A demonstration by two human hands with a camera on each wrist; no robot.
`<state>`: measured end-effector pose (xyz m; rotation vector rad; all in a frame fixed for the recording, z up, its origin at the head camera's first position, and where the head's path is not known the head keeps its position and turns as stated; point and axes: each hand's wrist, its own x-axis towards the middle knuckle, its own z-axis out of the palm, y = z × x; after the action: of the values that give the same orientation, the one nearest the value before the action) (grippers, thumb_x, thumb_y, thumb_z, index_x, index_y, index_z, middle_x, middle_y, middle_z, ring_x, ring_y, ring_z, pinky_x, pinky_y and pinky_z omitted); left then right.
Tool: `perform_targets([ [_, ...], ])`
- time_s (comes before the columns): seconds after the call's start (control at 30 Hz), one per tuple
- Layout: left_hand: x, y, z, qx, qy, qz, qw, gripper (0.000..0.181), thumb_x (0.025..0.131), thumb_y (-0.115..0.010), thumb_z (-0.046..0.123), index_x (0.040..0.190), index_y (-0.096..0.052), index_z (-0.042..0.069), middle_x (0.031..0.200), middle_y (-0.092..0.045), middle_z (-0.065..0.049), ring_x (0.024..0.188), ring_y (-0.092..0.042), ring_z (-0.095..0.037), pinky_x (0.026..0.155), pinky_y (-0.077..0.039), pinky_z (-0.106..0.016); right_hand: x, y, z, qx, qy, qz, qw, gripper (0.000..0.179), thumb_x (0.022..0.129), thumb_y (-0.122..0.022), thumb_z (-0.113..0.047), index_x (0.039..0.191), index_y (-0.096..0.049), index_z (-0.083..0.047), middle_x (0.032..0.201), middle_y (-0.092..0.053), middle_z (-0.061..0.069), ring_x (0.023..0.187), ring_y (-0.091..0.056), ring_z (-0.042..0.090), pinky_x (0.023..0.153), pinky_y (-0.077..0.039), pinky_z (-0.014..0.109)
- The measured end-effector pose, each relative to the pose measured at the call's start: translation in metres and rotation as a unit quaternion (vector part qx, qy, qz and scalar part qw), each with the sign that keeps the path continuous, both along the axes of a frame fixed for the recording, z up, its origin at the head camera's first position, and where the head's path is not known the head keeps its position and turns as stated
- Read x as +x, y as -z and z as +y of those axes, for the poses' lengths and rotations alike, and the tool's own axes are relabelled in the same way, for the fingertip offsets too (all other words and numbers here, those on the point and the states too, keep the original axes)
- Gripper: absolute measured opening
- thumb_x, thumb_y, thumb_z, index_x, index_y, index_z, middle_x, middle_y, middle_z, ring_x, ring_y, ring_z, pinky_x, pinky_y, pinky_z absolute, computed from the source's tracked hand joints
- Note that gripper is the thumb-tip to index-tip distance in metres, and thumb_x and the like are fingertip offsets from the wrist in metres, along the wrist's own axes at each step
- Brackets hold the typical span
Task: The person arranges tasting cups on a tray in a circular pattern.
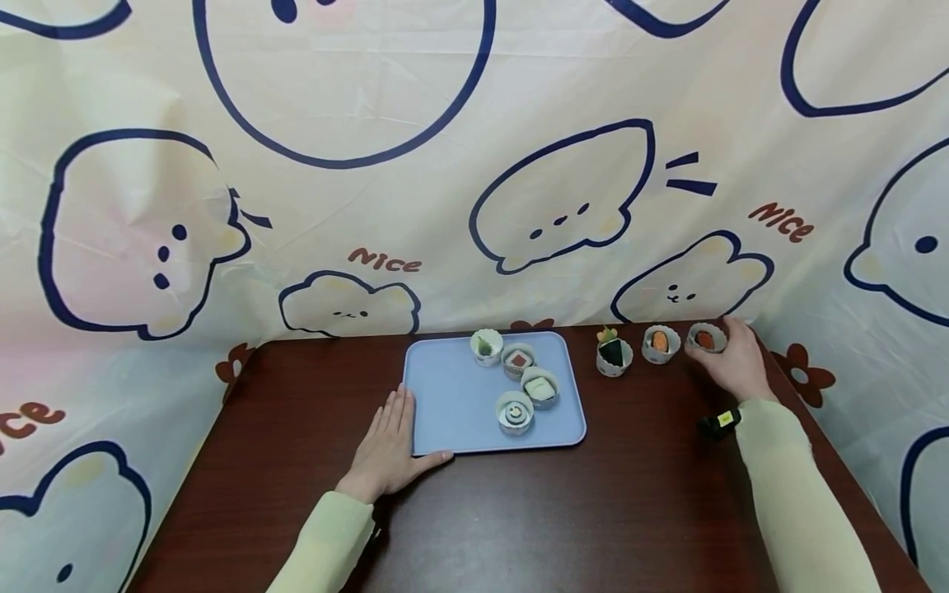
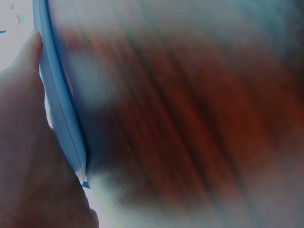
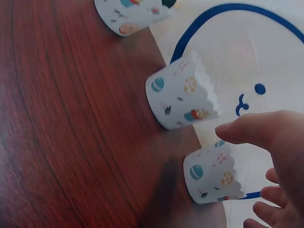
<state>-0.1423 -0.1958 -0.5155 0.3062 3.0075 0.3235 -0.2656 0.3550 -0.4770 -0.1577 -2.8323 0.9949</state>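
Observation:
At the table's right rear, my right hand (image 1: 737, 362) reaches around the rightmost paper cup (image 1: 707, 338), which stands upright with an orange-red piece inside. In the right wrist view, the thumb (image 3: 237, 130) is close by that cup's (image 3: 209, 178) rim, and the fingers are bent beyond it with a visible gap. My left hand (image 1: 385, 445) lies flat with extended fingers along the left edge of the blue tray (image 1: 445, 395), its thumb at the front edge. On the tray are several paper cups, among them one with a swirled piece (image 1: 515, 413) and one with a green piece (image 1: 487, 347).
Left of the rightmost cup stand a paper cup with an orange piece (image 1: 661, 343) and another with a dark triangular piece and yellow-green top (image 1: 614, 356). A printed cloth (image 1: 445, 206) hangs behind the dark wooden table (image 1: 556, 519).

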Motion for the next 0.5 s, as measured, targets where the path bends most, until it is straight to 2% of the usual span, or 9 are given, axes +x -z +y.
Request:
perform_targets([
  [0.3,-0.0001,0.0004,0.0000,0.010,0.001,0.009,0.9999,0.124,0.083,-0.053,0.084,0.159,-0.015,-0.007,0.166,-0.008,-0.025,0.153,-0.010,-0.037,0.121,-0.015,-0.051,-0.0102,0.0047,0.0067,0.001,0.017,-0.049,0.9987,0.094,0.097,-0.067,-0.040,0.154,-0.016,0.016,0.151,-0.024,0.044,0.136,-0.029,0.060,0.107,-0.027,0.071],
  [0.5,0.0002,0.0012,-0.0006,0.021,0.003,0.016,0.9997,0.125,0.083,-0.051,0.085,0.159,-0.016,-0.008,0.166,-0.010,-0.026,0.152,-0.011,-0.038,0.120,-0.015,-0.052,-0.0113,0.0057,0.0069,-0.002,0.023,-0.059,0.9980,0.090,0.098,-0.065,-0.040,0.154,-0.020,0.015,0.151,-0.028,0.042,0.135,-0.031,0.059,0.106,-0.030,0.070],
])
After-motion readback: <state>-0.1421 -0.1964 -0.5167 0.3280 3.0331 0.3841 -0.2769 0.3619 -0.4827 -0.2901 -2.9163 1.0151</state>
